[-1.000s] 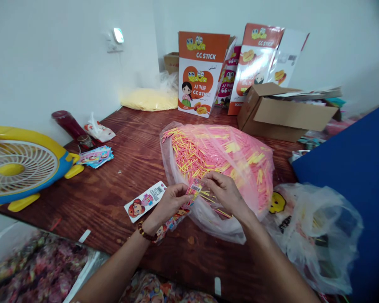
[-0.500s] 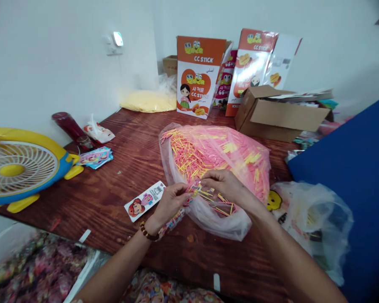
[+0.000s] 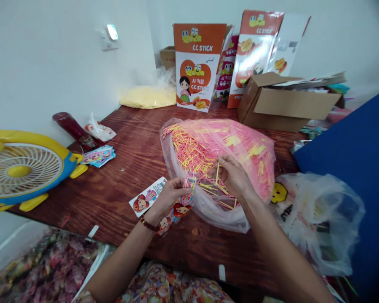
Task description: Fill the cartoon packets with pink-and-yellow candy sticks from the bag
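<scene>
Above the open mouth of the plastic bag [image 3: 205, 216], the right hand [image 3: 235, 174] pinches a slim yellow stick [image 3: 217, 172] between thumb and fingers, holding it close to upright. Just beside it, the left hand [image 3: 170, 195] has a narrow pinch on a printed wrapper strip [image 3: 181, 209]: glossy film, barcode near the top, a red-haired cartoon face below, its tail trailing down by the wrist. And look at the loose sticks [image 3: 188, 153], thin and straight, pink and yellow, heaped crisscross at the bag's left and packed behind cloudy film on the right. The bag's rim slumps toward the person, both hands at its near side.

Out to the left, a white printed card [image 3: 145, 198] lies flat, partly behind the left hand. Wood grain runs from there to the yellow-and-blue fan [image 3: 19, 170], an open lane on the tabletop [image 3: 129, 143]; another strip shows between bag and near edge. Tighter on the right! A clear crumpled bag [image 3: 328, 223] sits beside the right forearm, the blue panel [image 3: 350, 168] rising past it. At the back, an open carton [image 3: 282, 105] sits close behind the sticks.
</scene>
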A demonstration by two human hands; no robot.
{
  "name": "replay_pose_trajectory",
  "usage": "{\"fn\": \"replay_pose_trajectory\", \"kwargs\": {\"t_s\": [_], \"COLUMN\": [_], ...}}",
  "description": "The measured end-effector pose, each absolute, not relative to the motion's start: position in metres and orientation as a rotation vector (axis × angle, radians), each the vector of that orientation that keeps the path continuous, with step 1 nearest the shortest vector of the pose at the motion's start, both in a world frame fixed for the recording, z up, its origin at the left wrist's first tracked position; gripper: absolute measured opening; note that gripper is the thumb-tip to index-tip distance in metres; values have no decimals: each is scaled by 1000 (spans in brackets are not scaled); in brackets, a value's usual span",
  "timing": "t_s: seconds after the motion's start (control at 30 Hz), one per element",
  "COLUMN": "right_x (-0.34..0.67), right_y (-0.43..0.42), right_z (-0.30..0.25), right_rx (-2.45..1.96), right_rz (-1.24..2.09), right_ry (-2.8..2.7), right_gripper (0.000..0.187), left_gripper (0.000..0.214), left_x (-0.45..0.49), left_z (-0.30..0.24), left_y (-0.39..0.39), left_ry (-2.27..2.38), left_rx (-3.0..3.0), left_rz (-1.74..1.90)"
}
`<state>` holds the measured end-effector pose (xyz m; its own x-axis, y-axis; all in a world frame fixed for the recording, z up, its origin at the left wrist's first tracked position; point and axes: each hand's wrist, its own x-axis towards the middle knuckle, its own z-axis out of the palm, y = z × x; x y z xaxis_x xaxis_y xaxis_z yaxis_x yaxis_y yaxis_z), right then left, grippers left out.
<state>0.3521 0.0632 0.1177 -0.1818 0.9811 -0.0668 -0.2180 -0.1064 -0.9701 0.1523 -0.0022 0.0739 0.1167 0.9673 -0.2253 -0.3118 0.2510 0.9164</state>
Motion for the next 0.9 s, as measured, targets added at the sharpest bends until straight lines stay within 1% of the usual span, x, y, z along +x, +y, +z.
{"fn": "replay_pose_trajectory", "kwargs": {"t_s": [0.1, 0.2, 0.27, 0.37, 0.4, 0.57, 0.7, 0.73, 0.83, 0.9], "right_x": [343, 334, 330, 330, 331, 338, 339, 338, 335, 334], "right_y": [52, 44, 43, 43, 42, 44, 49, 50, 50, 49], "right_z": [98, 85, 81, 81, 81, 80, 86, 87, 90, 89], "right_rx": [-1091, -1116, -1105, -1126, -1136, -1078, -1008, -1003, -1014, -993], "right_rz": [1544, 1422, 1376, 1373, 1380, 1405, 1235, 1202, 1186, 1239], "right_ry": [-1239, -1441, -1552, -1610, -1603, -1669, -1857, -1901, -1970, -1968], "right_gripper": [31, 31, 32, 40, 39, 30, 22, 23, 34, 33], "left_gripper": [29, 29, 29, 29, 28, 27, 27, 27, 28, 30], "left_x": [151, 151, 150, 149, 148, 146, 147, 148, 148, 148], "left_z": [69, 66, 66, 67, 68, 66, 63, 63, 66, 69], "left_y": [-2, -1, -1, -3, -4, -6, -6, -6, -8, -9], "left_ry": [1062, 1068, 1042, 1053, 1073, 1142, 1165, 1165, 1148, 1134], "left_rx": [851, 911, 938, 923, 920, 970, 1012, 1022, 1035, 1017], "left_rz": [1072, 1013, 992, 997, 1004, 987, 929, 919, 897, 881]}}
